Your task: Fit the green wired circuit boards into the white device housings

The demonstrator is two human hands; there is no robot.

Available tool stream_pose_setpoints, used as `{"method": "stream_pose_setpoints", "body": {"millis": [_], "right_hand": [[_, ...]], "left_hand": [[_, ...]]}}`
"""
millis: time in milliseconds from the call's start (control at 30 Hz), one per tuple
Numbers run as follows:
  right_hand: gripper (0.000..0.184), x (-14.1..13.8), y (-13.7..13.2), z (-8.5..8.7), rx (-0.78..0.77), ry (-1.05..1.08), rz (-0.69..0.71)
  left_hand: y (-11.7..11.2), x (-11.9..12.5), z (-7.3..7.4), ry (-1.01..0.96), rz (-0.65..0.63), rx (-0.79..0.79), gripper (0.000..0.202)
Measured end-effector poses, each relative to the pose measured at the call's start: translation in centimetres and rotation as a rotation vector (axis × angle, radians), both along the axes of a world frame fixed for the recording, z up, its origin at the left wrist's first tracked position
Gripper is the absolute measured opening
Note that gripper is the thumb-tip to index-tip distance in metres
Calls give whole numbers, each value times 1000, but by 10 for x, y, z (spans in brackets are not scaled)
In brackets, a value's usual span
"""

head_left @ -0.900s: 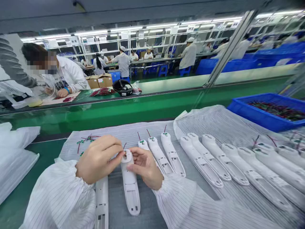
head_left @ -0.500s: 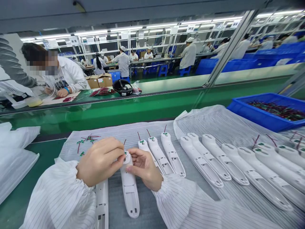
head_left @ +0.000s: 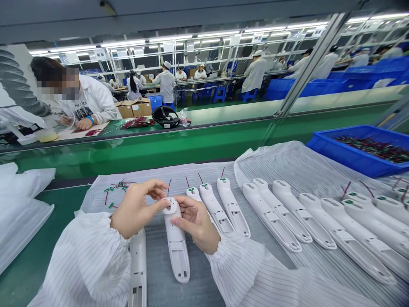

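Note:
A long white plastic shell (head_left: 176,238) lies in front of me on the striped foam sheet (head_left: 191,170). My left hand (head_left: 136,209) pinches at the round head of this shell, thumb and forefinger on a small green part with a red wire. My right hand (head_left: 194,221) grips the shell's neck from the right, fingers curled round it. Another white shell (head_left: 138,268) lies under my left wrist. Three shells with green parts and red wires (head_left: 217,204) lie just right of my hands.
Several more white shells (head_left: 287,217) lie in a row to the right. Loose green parts with red wires (head_left: 116,187) sit at the sheet's far left. A blue bin (head_left: 358,149) stands at the right. A green conveyor (head_left: 191,145) runs behind; a person works across it.
The held shell has shifted slightly up and right. My left fingers have opened a little at its head, and the red wire now sticks up above it.

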State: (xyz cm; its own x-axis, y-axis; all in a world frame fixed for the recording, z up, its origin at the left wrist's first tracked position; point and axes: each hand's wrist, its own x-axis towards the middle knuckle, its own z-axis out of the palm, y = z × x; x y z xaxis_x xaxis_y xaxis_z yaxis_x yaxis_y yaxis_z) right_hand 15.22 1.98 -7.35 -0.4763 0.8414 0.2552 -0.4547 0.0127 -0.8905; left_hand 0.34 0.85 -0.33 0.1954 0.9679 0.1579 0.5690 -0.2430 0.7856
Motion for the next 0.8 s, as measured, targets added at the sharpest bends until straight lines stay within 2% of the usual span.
{"method": "stream_pose_setpoints", "body": {"millis": [67, 133, 300, 433, 800], "right_hand": [[26, 0, -2, 1, 30, -15, 4], [24, 1, -4, 2, 61, -38, -39], [23, -2, -6, 2, 162, -154, -189], [22, -5, -5, 2, 160, -198, -179], [23, -2, -10, 6, 192, -156, -174]], "left_hand": [[1, 0, 0, -174, -6, -200, 32], [2, 0, 0, -295, -8, -284, 33], [3, 1, -3, -427, 83, -307, 36], [5, 1, -6, -476, 87, -361, 33], [-1, 2, -1, -425, 2, -330, 24]]}}
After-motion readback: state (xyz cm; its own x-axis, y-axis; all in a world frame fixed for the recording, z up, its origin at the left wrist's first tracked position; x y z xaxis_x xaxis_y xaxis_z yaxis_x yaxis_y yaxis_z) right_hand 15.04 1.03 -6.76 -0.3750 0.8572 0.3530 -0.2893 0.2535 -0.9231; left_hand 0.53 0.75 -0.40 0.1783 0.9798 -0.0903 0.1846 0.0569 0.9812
